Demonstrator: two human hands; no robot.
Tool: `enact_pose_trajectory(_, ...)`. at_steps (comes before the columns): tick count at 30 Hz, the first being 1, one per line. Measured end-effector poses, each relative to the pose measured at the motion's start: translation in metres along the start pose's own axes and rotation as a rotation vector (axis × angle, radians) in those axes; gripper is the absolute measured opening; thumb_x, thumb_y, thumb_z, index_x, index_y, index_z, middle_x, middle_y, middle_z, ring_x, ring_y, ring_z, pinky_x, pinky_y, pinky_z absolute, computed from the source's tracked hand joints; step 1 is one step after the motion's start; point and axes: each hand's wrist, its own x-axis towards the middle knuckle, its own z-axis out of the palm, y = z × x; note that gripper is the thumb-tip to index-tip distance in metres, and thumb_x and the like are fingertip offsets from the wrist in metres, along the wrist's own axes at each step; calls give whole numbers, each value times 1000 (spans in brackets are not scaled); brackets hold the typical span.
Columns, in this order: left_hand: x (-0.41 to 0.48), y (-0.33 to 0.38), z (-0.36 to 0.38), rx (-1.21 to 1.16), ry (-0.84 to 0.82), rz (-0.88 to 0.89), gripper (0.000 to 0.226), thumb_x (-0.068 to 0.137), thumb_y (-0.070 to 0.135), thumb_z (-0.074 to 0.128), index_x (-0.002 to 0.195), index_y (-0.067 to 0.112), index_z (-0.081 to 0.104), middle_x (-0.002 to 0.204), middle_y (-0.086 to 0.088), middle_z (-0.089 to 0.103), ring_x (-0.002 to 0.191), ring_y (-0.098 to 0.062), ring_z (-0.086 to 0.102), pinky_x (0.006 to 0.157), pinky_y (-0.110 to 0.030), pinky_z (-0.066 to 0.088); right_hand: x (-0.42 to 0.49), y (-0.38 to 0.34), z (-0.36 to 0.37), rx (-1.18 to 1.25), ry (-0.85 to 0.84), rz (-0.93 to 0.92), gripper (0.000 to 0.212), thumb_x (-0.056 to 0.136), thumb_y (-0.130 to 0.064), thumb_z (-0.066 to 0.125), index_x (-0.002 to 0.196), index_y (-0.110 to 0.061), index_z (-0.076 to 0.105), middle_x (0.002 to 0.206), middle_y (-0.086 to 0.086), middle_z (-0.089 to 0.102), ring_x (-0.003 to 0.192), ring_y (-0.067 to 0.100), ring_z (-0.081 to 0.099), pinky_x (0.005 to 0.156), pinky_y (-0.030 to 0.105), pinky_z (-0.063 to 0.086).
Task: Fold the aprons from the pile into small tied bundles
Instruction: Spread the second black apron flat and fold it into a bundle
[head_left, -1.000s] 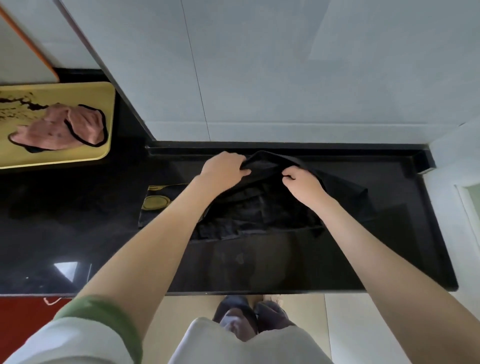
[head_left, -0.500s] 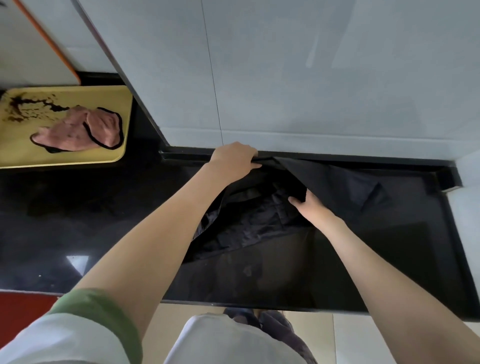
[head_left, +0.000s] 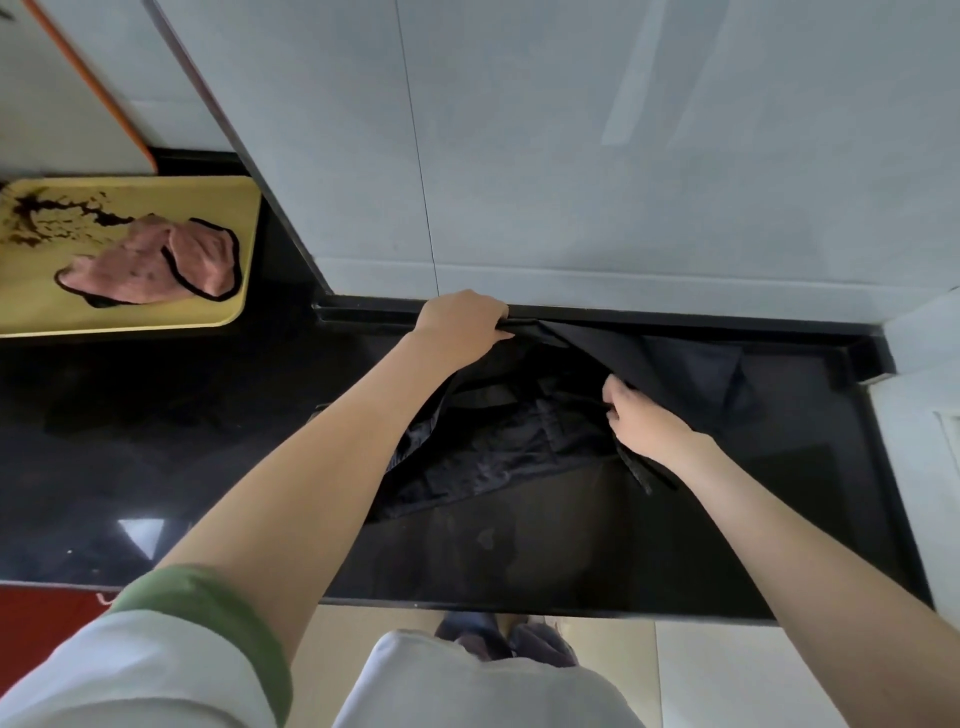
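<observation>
**Black apron stretched between two hands over the pile**

The left hand (head_left: 460, 322) is the farther one, at the upper centre of the frame. Its fingers are curled over and clamped on the top edge of the black apron (head_left: 618, 353), right against the far raised rim of the dark surface (head_left: 156, 441), where it meets the grey wall (head_left: 571, 156). The right hand (head_left: 644, 421) sits lower and to the right, nearer the body. Its fingers are bent together at the apron's sloping free edge and appear to pinch it.

The held edge runs diagonally from the left hand down and right to the right hand. That line is the cloth's long axis for now, and I judge the coming spread or fold will turn on it. The panel between the hands looks taut and smooth, matte black, with a looser flap falling away to the right.

Below it lies the pile (head_left: 493, 452), a crumpled black heap at mid-frame. How many aprons it holds cannot be told. A dark strap (head_left: 641, 475) trails from under the right wrist.

At the upper left, well apart, a pink cloth (head_left: 150, 270) lies on a yellow tray (head_left: 223, 322).
</observation>
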Motion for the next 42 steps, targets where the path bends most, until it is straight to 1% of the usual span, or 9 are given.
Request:
enact_pose_trajectory(3,1,2,-1,-2,17,-11,33,100,43,42,113,18,58,104,-5,61,96,-27,58,72,-31,41,-17,-4,-2,21,-117,-32,25,101,-19,40,125,-11,43,99,14,63,85,27,59,74,35,43)
enact_pose_trajectory(11,-7,17,0,83,13,41,37,97,49,44,112,17,56,93,-3,58,86,-26,57,74,-34,46,-14,-38,10,114,-28,142,78,94,-40,57,149,-3,16,149,22,34,132,35,43,101,41,41)
enact_pose_trajectory(15,-12,21,7,110,38,54,25,96,33,46,108,14,55,79,-1,50,76,-26,53,69,-34,47,-13,-56,21,124,-95,96,33,99,-18,45,127,-3,41,113,18,59,108,37,58,82,39,47)
enact_pose_trajectory(18,-12,21,11,123,63,51,20,94,24,45,107,13,55,69,2,41,73,-26,50,63,-32,41,-32,-70,27,120,-195,-50,5,95,-14,43,97,-10,44,84,3,48,83,28,52,68,34,39)
enact_pose_trajectory(23,-12,25,12,169,79,62,20,97,25,43,109,12,52,67,2,37,69,-24,47,60,-32,36,-56,-85,36,67,-494,-288,16,89,-19,45,74,-15,40,89,3,43,94,30,51,77,40,43)
enact_pose_trajectory(30,-21,32,23,124,-13,74,61,82,72,49,106,17,54,72,4,45,73,-21,53,64,-32,43,-43,-107,41,162,-72,-26,72,84,-57,59,128,-4,39,123,9,47,117,28,45,93,38,41)
enact_pose_trajectory(36,-25,27,29,87,-38,157,71,84,77,37,118,17,55,90,0,61,90,-24,61,70,-32,43,-57,-132,59,44,-110,-209,22,98,-21,45,112,-5,52,119,11,55,114,28,47,88,34,40)
enact_pose_trajectory(39,-34,31,31,-79,-209,166,66,89,72,30,124,22,55,85,9,60,90,-19,58,75,-31,41,-73,-138,56,66,-280,-383,20,96,-30,47,89,-12,52,105,5,55,106,22,47,87,34,40)
enact_pose_trajectory(42,-38,26,45,-405,-288,61,67,93,68,19,111,18,60,91,-1,65,94,-21,60,81,-35,43,-77,-126,36,351,-334,-319,27,93,-36,49,80,-13,56,83,-1,61,82,17,57,73,36,47)
